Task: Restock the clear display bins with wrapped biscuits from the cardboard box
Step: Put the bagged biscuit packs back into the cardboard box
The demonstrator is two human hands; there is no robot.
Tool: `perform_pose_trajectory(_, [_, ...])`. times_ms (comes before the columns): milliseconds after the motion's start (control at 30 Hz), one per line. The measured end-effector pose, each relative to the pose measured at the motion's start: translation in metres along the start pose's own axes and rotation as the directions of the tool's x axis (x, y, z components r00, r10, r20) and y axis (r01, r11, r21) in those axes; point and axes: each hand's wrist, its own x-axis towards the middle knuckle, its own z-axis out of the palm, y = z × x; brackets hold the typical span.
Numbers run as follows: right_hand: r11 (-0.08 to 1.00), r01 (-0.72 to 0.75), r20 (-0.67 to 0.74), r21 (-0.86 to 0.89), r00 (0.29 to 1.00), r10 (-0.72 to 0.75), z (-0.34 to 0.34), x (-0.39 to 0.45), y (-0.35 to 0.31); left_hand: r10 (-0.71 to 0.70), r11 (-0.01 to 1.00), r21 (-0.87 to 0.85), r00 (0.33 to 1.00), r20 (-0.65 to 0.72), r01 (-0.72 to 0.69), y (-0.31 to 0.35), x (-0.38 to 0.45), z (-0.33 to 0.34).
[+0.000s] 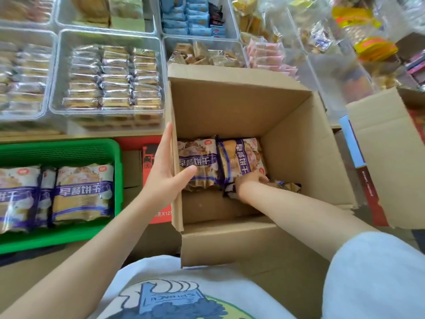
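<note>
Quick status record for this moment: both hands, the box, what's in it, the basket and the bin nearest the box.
left hand: grips the left wall of the cardboard box, thumb inside
right hand: down in the box, fingers on a purple-banded biscuit pack; grip hidden
box contents: two packs at the far wall, another partly under the right hand
green basket: left of the box, holds more of the same packs
clear bin: rows of small wrapped biscuits, nearly full

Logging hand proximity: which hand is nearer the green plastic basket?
Left. The left hand grips the cardboard box wall beside the green plastic basket; the right hand reaches inside.
</note>
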Motion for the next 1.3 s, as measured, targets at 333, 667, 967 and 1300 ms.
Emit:
perform_pose_trajectory(333, [0.588, 0.221, -0.202, 0.778, 0.974, -0.099, -0.02, -0.049, 0.101, -0.007, 0.999, 0.048, 1.0, 0.014, 0.006, 0.005, 0.001, -0.004])
perform_pose_trajectory(667, [-0.594, 0.701, -0.708, 0.395, 0.644, 0.29, -0.035, -0.171, 0.103, 0.039, 0.993, 0.121, 0.961, -0.274, -0.006, 0.069, -0.008, -0.034])
perform_pose_trajectory(967, [0.618, 0.777, -0.867, 0.121, -0.221, 0.448, -0.139, -0.245, -0.052, 0.0, 0.723, -0.648, 0.939, -0.345, -0.238, 0.152, -0.035, -0.104])
perform_pose_trajectory(1300, [-0.128, 0.859, -0.782, 0.496, 0.505, 0.365, -0.228, -0.211, -0.121, -0.449, 0.659, -0.709, 0.887, -0.105, 0.249, 0.057, -0.073, -0.29])
